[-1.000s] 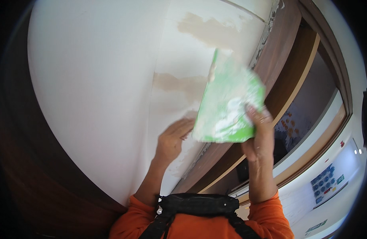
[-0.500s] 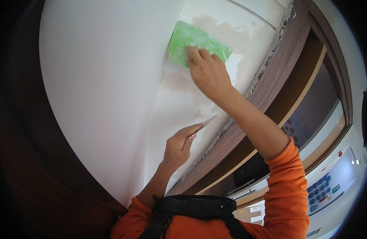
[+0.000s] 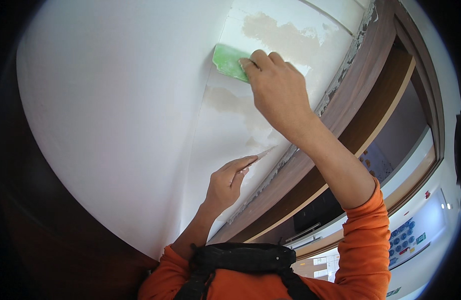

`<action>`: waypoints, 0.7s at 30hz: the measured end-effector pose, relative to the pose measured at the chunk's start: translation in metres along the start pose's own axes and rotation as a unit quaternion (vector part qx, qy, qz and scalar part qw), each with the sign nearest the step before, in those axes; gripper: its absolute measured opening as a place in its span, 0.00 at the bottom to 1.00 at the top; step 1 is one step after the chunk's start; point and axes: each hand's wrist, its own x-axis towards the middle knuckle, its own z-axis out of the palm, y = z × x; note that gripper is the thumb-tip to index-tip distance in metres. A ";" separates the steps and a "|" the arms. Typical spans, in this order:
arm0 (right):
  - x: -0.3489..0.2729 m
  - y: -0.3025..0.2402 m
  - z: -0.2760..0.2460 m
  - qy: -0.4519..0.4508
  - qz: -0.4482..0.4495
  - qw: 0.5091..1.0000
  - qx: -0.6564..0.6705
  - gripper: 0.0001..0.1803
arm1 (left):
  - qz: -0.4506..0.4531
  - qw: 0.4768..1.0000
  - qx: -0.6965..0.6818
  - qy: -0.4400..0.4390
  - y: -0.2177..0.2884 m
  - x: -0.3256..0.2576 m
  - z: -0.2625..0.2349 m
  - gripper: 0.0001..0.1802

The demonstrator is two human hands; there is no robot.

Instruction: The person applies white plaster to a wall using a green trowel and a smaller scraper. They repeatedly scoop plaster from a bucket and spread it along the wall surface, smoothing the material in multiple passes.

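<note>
My right hand point(image 3: 280, 90) grips a flat green scraper point(image 3: 228, 62) smeared with white, its blade lying against the wall by the corner line. Only the left part of the scraper shows; my fingers cover the rest. Patches of beige and white plaster point(image 3: 280, 35) mark the narrow wall strip point(image 3: 218, 125) around it. Lower down, my left hand point(image 3: 225, 182) is closed around a thin flat blade point(image 3: 265, 152), seen nearly edge-on, with white smears on the fingers. That blade is held in front of the strip's lower part; whether it touches the wall I cannot tell.
A broad white wall point(image 3: 115, 110) fills the left side. To the right, a brown wooden door frame point(image 3: 363, 75) with a rough, plaster-crusted edge runs diagonally beside the strip. Beyond it lies an opening with a wooden panel point(image 3: 380, 100). A black strap pack point(image 3: 245, 255) sits at my chest.
My right hand has shifted slightly right and the green scraper has tilted, so less of its face shows. My left hand stays nearly in place with its blade.
</note>
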 end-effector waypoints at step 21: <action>0.039 -0.011 -0.003 0.092 0.106 0.990 0.015 0.12 | -0.050 0.998 -0.007 -0.026 0.001 -0.006 0.000 0.16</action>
